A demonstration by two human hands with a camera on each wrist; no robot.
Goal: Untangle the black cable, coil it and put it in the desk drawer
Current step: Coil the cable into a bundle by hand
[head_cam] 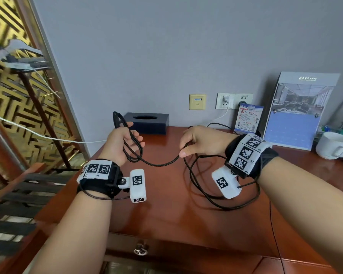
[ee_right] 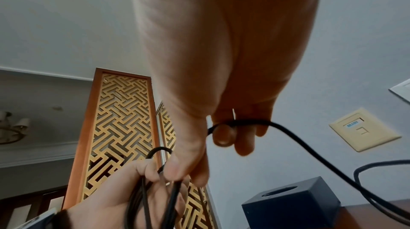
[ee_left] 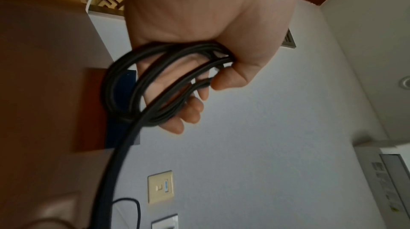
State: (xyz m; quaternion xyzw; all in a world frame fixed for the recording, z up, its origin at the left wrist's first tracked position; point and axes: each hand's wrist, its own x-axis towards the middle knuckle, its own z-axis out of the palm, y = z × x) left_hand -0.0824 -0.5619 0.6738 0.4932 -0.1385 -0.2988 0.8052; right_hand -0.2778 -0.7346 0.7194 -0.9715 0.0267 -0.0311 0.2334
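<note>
A black cable (head_cam: 158, 164) runs between both hands above the brown desk (head_cam: 166, 210). My left hand (head_cam: 125, 141) grips several coiled loops of it, the thumb pressing them into the palm; the coil (ee_left: 142, 82) fills the left wrist view. My right hand (head_cam: 194, 141) pinches the free strand, which shows as the strand (ee_right: 244, 122) crossing the curled fingers. Loose loops of cable (head_cam: 222, 202) lie on the desk under my right wrist. The desk drawer (head_cam: 186, 252) with its metal pull (head_cam: 140, 251) sits closed at the front edge.
A dark blue tissue box (head_cam: 149, 122) stands at the back of the desk. Wall sockets (head_cam: 234, 100), a leaflet (head_cam: 249, 119), a calendar stand (head_cam: 297, 113) and white cups (head_cam: 334, 145) sit at the right. A lattice screen (head_cam: 14, 95) and a chair (head_cam: 24, 186) are at the left.
</note>
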